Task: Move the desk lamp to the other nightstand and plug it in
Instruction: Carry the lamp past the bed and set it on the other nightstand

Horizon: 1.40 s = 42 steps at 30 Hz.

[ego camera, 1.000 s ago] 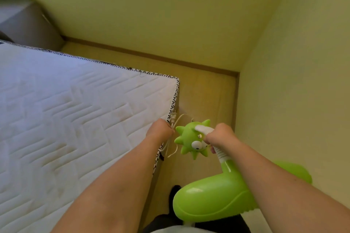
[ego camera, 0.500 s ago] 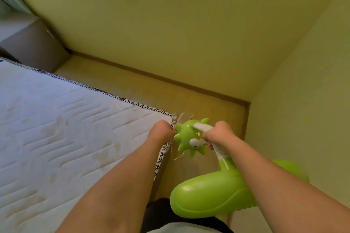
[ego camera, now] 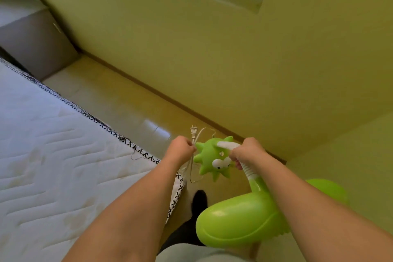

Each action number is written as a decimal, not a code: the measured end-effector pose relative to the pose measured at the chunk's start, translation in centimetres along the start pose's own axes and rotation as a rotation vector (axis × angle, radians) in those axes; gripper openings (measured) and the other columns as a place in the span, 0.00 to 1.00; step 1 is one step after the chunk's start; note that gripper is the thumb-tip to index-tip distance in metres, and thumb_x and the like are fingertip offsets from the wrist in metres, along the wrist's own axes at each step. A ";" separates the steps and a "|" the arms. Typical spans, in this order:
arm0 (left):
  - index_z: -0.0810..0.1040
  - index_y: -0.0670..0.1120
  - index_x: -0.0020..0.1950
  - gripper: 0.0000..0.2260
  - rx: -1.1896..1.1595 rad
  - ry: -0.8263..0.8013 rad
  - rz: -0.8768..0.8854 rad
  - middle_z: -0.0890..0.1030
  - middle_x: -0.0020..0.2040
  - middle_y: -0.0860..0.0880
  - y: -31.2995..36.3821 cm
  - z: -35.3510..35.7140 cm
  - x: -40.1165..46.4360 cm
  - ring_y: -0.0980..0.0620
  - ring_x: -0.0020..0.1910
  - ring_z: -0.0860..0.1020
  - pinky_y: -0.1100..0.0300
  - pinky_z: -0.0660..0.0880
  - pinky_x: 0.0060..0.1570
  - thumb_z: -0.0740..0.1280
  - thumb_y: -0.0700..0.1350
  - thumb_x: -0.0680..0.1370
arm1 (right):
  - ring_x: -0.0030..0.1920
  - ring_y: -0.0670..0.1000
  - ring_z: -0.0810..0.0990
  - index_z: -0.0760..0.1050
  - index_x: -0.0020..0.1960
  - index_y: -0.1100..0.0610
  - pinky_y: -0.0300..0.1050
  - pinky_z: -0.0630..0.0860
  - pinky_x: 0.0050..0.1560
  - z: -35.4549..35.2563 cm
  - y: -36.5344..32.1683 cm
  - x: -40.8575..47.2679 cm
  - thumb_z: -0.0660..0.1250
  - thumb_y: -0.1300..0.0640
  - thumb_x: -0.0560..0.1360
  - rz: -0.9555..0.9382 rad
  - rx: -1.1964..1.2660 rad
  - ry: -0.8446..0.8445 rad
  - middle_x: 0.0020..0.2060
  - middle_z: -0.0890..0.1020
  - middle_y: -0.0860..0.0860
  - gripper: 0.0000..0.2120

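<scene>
I carry a bright green desk lamp (ego camera: 240,223) with a spiky cartoon head (ego camera: 212,158) and a white flexible neck. My right hand (ego camera: 246,151) is closed around that neck just behind the head. My left hand (ego camera: 180,149) is closed on the lamp's white cord, and the two-pin plug (ego camera: 193,131) sticks up above the fist. A loop of cord (ego camera: 191,174) hangs below my left hand. The lamp's wide green base sits low, under my right forearm.
A bare quilted mattress (ego camera: 63,155) with black-and-white edging fills the left. A strip of wooden floor (ego camera: 119,100) runs between it and the yellow-green wall (ego camera: 191,49). A grey piece of furniture (ego camera: 36,44) stands at the far left. My dark-socked foot (ego camera: 198,200) is below.
The view has swung up and left along the wall, showing more floor, the grey furniture and a window edge. Both hands keep their holds; the plug now shows clearly above my left fist.
</scene>
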<state>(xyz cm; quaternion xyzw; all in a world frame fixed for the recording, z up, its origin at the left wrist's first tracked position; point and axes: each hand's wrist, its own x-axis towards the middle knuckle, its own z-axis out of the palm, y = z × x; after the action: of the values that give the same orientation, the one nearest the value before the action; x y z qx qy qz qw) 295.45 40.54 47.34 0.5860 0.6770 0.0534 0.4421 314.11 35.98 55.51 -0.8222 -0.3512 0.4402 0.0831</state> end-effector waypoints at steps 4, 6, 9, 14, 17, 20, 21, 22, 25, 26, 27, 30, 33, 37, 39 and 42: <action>0.73 0.49 0.28 0.14 -0.049 0.043 -0.055 0.74 0.27 0.52 3.1 -3.4 6.2 0.49 0.30 0.73 0.60 0.68 0.33 0.68 0.46 0.74 | 0.42 0.59 0.79 0.72 0.57 0.66 0.50 0.77 0.42 -2.1 -5.8 5.7 0.68 0.62 0.66 -0.054 -0.056 -0.052 0.43 0.79 0.60 0.21; 0.72 0.49 0.27 0.15 -0.060 0.072 -0.070 0.73 0.26 0.52 4.4 -5.2 8.5 0.48 0.30 0.72 0.60 0.66 0.30 0.68 0.46 0.73 | 0.39 0.58 0.79 0.71 0.56 0.65 0.48 0.76 0.40 -2.8 -8.5 7.9 0.68 0.62 0.66 -0.082 -0.075 -0.062 0.41 0.79 0.59 0.20; 0.73 0.48 0.28 0.13 -0.087 0.105 -0.115 0.74 0.28 0.51 5.4 -7.2 12.0 0.47 0.33 0.73 0.60 0.68 0.34 0.68 0.45 0.73 | 0.37 0.57 0.79 0.70 0.58 0.65 0.46 0.75 0.36 -3.5 -12.8 11.4 0.69 0.62 0.68 -0.112 -0.123 -0.103 0.40 0.80 0.59 0.20; 0.79 0.45 0.35 0.07 -0.187 0.175 -0.215 0.83 0.41 0.41 5.8 -10.3 17.5 0.43 0.40 0.78 0.58 0.72 0.41 0.69 0.45 0.73 | 0.41 0.57 0.78 0.70 0.60 0.66 0.43 0.72 0.32 -3.8 -20.0 17.7 0.67 0.63 0.67 -0.173 -0.212 -0.188 0.44 0.79 0.59 0.23; 0.83 0.41 0.41 0.06 -0.243 0.249 -0.279 0.84 0.45 0.38 6.2 -12.9 20.5 0.40 0.46 0.81 0.57 0.73 0.43 0.70 0.43 0.73 | 0.43 0.57 0.79 0.71 0.58 0.64 0.42 0.72 0.31 -3.6 -25.1 21.1 0.67 0.63 0.65 -0.231 -0.271 -0.244 0.45 0.80 0.58 0.22; 0.83 0.40 0.42 0.06 -0.311 0.326 -0.357 0.84 0.46 0.37 6.2 -16.1 22.8 0.43 0.39 0.77 0.57 0.71 0.41 0.71 0.42 0.73 | 0.47 0.57 0.83 0.68 0.49 0.59 0.42 0.73 0.33 -2.8 -30.2 23.4 0.69 0.60 0.66 -0.296 -0.403 -0.278 0.47 0.83 0.58 0.15; 0.82 0.41 0.41 0.05 -0.336 0.360 -0.379 0.84 0.44 0.38 6.1 -17.4 23.7 0.46 0.37 0.75 0.59 0.69 0.40 0.70 0.42 0.74 | 0.46 0.56 0.83 0.67 0.48 0.58 0.41 0.72 0.31 -2.3 -32.2 24.2 0.69 0.60 0.66 -0.323 -0.439 -0.296 0.45 0.82 0.56 0.14; 0.81 0.43 0.39 0.05 -0.355 0.387 -0.401 0.83 0.40 0.40 5.9 -18.6 24.4 0.47 0.37 0.74 0.59 0.68 0.40 0.70 0.43 0.74 | 0.43 0.55 0.83 0.67 0.48 0.59 0.41 0.71 0.29 -1.8 -34.1 24.8 0.69 0.60 0.67 -0.347 -0.464 -0.309 0.42 0.81 0.55 0.14; 0.77 0.48 0.33 0.10 -0.389 0.438 -0.464 0.77 0.32 0.48 4.9 -21.9 25.9 0.47 0.38 0.75 0.59 0.68 0.41 0.70 0.45 0.74 | 0.42 0.54 0.82 0.67 0.46 0.59 0.42 0.74 0.32 -0.1 -39.1 25.5 0.69 0.61 0.67 -0.421 -0.537 -0.337 0.40 0.77 0.53 0.13; 0.76 0.48 0.33 0.10 -0.398 0.454 -0.490 0.77 0.32 0.48 4.3 -23.0 26.3 0.46 0.38 0.75 0.59 0.69 0.41 0.69 0.46 0.74 | 0.44 0.55 0.83 0.67 0.46 0.60 0.44 0.77 0.35 0.7 -40.8 25.8 0.68 0.61 0.67 -0.443 -0.559 -0.351 0.42 0.78 0.54 0.12; 0.76 0.48 0.32 0.12 -0.409 0.468 -0.516 0.77 0.32 0.49 3.6 -24.2 26.8 0.46 0.37 0.75 0.58 0.69 0.41 0.69 0.46 0.74 | 0.46 0.56 0.83 0.67 0.45 0.60 0.45 0.79 0.38 1.6 -42.6 26.1 0.68 0.62 0.67 -0.462 -0.578 -0.364 0.44 0.79 0.56 0.11; 0.73 0.48 0.28 0.15 -0.449 0.511 -0.564 0.74 0.29 0.50 1.3 -27.4 28.4 0.47 0.36 0.74 0.58 0.69 0.40 0.69 0.46 0.75 | 0.49 0.58 0.84 0.69 0.46 0.61 0.47 0.79 0.40 4.7 -47.5 27.0 0.68 0.62 0.67 -0.510 -0.616 -0.406 0.49 0.81 0.59 0.10; 0.75 0.46 0.31 0.12 -0.490 0.537 -0.604 0.76 0.33 0.47 -1.6 -31.1 30.8 0.46 0.37 0.74 0.61 0.68 0.40 0.69 0.45 0.74 | 0.51 0.60 0.83 0.71 0.55 0.66 0.52 0.81 0.47 9.1 -52.6 28.1 0.67 0.64 0.67 -0.537 -0.628 -0.449 0.51 0.81 0.62 0.18; 0.74 0.46 0.31 0.12 -0.523 0.573 -0.634 0.75 0.32 0.46 -7.4 -38.3 35.0 0.47 0.36 0.72 0.62 0.65 0.33 0.69 0.43 0.75 | 0.51 0.59 0.84 0.69 0.52 0.62 0.53 0.82 0.52 16.7 -60.9 29.2 0.66 0.64 0.66 -0.562 -0.690 -0.489 0.50 0.81 0.61 0.15; 0.70 0.46 0.27 0.17 -0.507 0.562 -0.659 0.72 0.28 0.48 -9.8 -42.2 36.6 0.47 0.34 0.71 0.63 0.62 0.29 0.69 0.44 0.75 | 0.51 0.60 0.84 0.68 0.50 0.62 0.53 0.82 0.52 19.7 -65.0 29.3 0.66 0.64 0.66 -0.544 -0.718 -0.496 0.50 0.81 0.61 0.14; 0.68 0.45 0.25 0.19 -0.507 0.555 -0.713 0.71 0.27 0.49 -12.6 -48.1 38.5 0.46 0.36 0.72 0.60 0.67 0.38 0.69 0.45 0.74 | 0.52 0.61 0.84 0.66 0.47 0.63 0.55 0.82 0.53 23.5 -70.8 29.1 0.65 0.66 0.65 -0.537 -0.698 -0.510 0.51 0.80 0.62 0.12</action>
<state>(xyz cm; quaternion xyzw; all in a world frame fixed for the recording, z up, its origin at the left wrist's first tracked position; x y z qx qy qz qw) 257.23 90.45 48.27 0.1573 0.8922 0.2153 0.3645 270.64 103.17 53.66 -0.5479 -0.6856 0.4464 -0.1747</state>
